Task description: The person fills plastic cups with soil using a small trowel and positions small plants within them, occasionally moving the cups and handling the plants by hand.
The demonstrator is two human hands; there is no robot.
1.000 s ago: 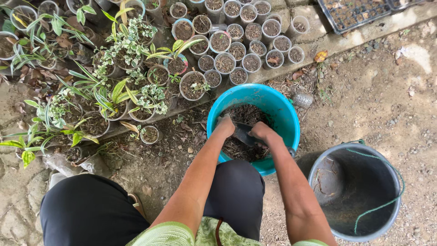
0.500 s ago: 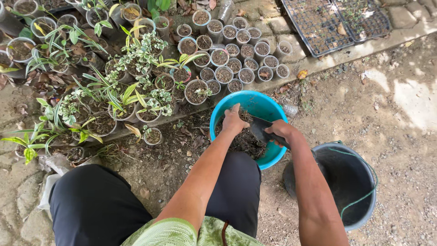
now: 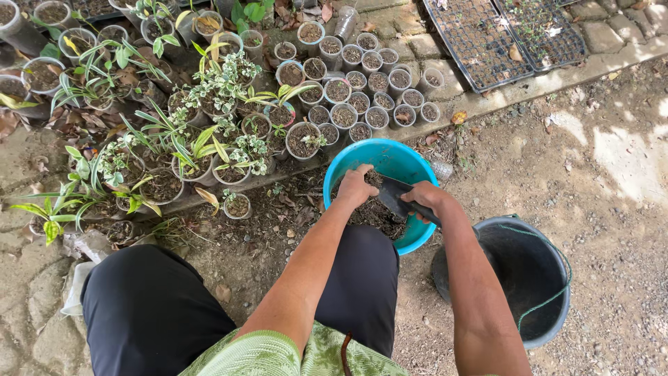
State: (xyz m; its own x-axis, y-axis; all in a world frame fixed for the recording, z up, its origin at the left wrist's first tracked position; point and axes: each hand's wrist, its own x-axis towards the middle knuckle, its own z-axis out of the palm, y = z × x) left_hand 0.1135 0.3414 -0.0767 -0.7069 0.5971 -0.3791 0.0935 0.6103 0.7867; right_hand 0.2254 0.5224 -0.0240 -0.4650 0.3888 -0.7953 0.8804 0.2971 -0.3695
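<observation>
Both hands (image 3: pixel 356 186) in blue tub (image 3: pixel 390 154)

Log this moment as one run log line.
left hand: in soil | right hand: gripping dark trowel | blue basin | grey bucket beside

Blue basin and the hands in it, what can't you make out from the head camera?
- Left hand: fingers buried in dark soil, so any hold is hidden.
- Trowel: handle covered by the right hand.
- Blue basin: near rim hidden behind the forearms.
- Grey bucket: contents too dark.
</observation>
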